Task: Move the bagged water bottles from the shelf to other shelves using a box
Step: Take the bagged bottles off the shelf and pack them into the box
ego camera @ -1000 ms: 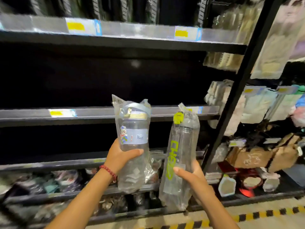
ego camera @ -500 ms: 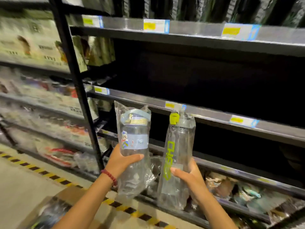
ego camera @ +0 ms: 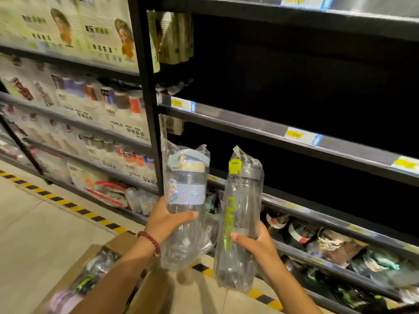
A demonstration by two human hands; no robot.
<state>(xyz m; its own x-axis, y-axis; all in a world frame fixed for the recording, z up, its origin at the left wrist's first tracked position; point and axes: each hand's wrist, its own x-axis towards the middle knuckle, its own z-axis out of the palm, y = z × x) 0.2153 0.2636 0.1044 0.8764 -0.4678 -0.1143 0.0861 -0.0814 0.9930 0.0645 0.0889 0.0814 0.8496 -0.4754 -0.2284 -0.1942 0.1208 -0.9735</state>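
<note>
My left hand (ego camera: 166, 219), with a red bead bracelet at the wrist, grips a bagged clear bottle with a blue band and blue-beige lid (ego camera: 186, 189), held upright. A taller bagged clear bottle with green lettering and a yellow-green cap (ego camera: 241, 214) stands upright in the grip of my right hand (ego camera: 254, 244). Both bottles hang in front of the dark shelves (ego camera: 272, 130). Below my left arm an open cardboard box (ego camera: 95, 264) sits on the floor with several bagged bottles inside.
A black upright post (ego camera: 145, 87) divides the dark shelves from a stocked unit of boxed flasks (ego camera: 108, 105) on the left. Low shelves at the right hold several bagged bottles (ego camera: 335, 243). A yellow-black striped line (ego camera: 68, 203) runs along the tiled floor.
The view has swung left and down. The left shelf unit and the cardboard box have come into sight. Both hands keep the same grip on their bottles.
</note>
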